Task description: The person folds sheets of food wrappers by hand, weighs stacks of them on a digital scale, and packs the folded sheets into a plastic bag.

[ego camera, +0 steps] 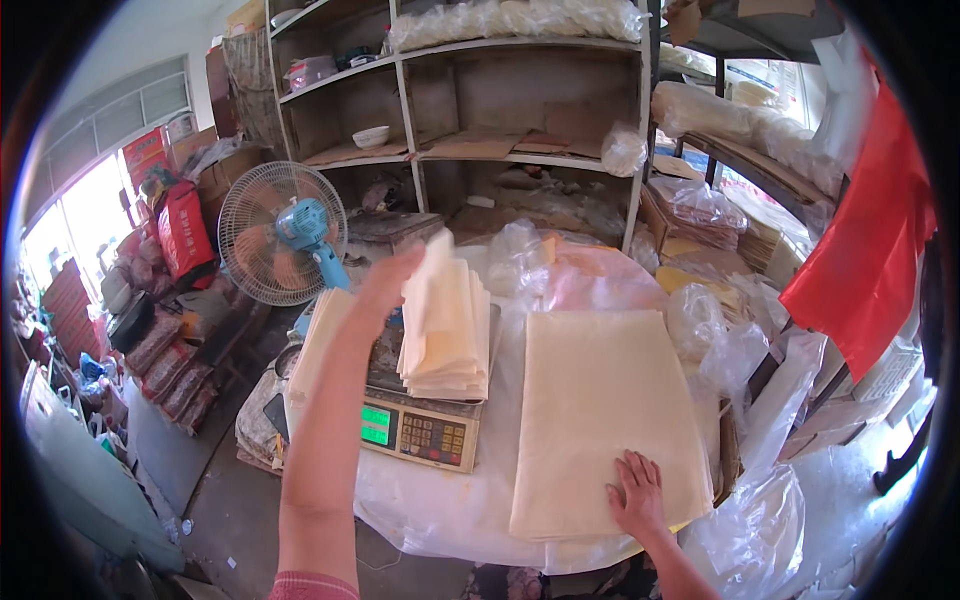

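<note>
My left hand [391,279], blurred, reaches over a digital weighing scale [439,439] and holds the far end of a thin cream folded sheet [439,274]; its fingertips are not clear. That sheet tops a stack of folded sheets [450,379] on the scale's platform. Left of it, partly behind my forearm, stands another folded stack [319,341]. The scale's green display is lit. My right hand [639,491] rests palm down, fingers slightly apart, near the front right of a flat pile of larger cream sheets [600,405].
A plastic-covered table [420,510] bears the scale and pile. Beyond its far left side stands a fan [285,232]. Shelves [517,157] rise behind. Clear plastic bags [712,330] crowd the right, below a hanging red sheet [862,232]. Packed bags [169,364] lie at left.
</note>
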